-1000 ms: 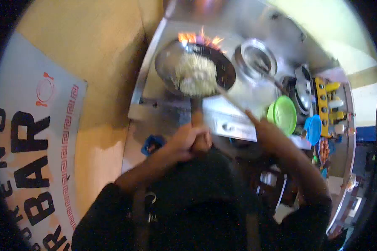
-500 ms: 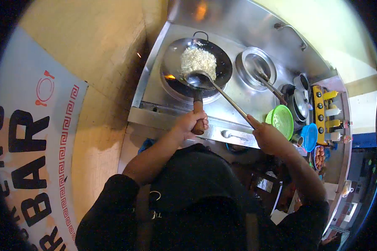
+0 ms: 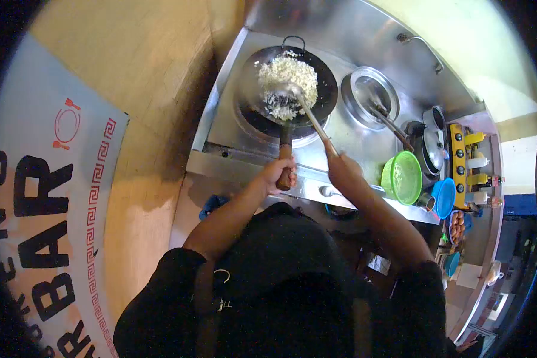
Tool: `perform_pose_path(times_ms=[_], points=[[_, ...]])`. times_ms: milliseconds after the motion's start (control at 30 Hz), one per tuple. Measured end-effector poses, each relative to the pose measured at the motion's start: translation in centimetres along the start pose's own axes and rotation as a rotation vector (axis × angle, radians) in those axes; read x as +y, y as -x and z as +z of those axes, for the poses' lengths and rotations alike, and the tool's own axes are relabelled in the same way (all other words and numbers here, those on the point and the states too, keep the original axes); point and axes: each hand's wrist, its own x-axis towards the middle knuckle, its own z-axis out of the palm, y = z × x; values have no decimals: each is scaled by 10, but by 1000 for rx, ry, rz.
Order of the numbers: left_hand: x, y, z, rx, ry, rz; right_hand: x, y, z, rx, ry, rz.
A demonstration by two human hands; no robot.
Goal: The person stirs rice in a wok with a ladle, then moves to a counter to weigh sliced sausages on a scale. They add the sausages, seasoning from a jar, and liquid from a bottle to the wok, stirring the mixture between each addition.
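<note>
The left grip (image 3: pixel 280 173) is clamped on the wok (image 3: pixel 327 95) handle; the right grip (image 3: pixel 342 172) on the ladle (image 3: pixel 310 116), bowl in rice (image 3: pixel 289 71).

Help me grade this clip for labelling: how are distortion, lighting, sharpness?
Head view: heavy fisheye curves the steel counter and blackens the corners; warm light, soft glare on it; rice, left hand on the wok handle and right hand on the ladle look fairly sharp; right edge dim.

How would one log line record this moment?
left hand grips wok handle | right hand holds ladle | ladle in rice | wok on stove
</note>
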Motion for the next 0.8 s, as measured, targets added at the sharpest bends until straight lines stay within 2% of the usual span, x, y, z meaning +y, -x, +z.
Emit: perform_pose_path(times_ms=[33, 100, 167, 200, 233, 300, 333, 367, 467, 533, 667, 733, 800], points=[[3, -1, 2, -7, -11, 3, -2, -20, 3, 12, 0, 3], [6, 3, 3, 117, -62, -9, -16, -43, 5, 54, -61, -23], [11, 6, -10, 90, -174, 2, -23, 1, -7, 23, -71, -57], [11, 6, -12, 46, -281, 22, -28, 36, -25, -80, 28, -33], [5, 13, 9, 35, -276, 28, -25, 52, -38, -177, 146, -15], [-13, 49, 85, 104, 33, 55, 6, 40, -37, -139, 131, 10], [-23, 54, 103, 150, -13, 34, 22, 42, -32, -123, 100, 23], [-26, 51, 106, 146, -69, 52, 38, 39, -46, -56, -56, -12], [-15, 36, 77, 146, -116, 107, 62, 56, -72, -14, -98, -115], [0, 28, 68, 61, -94, 142, 61, 80, -95, -34, 113, -72], [-3, 22, 58, 78, -49, 96, 61, 73, -67, -46, 260, -6], [-8, 10, 41, 103, -36, 118, 68, 31, -4, 93, 78, -46], [-6, 10, 31, 65, -47, 118, 69, 3, 16, 127, -129, -10]])
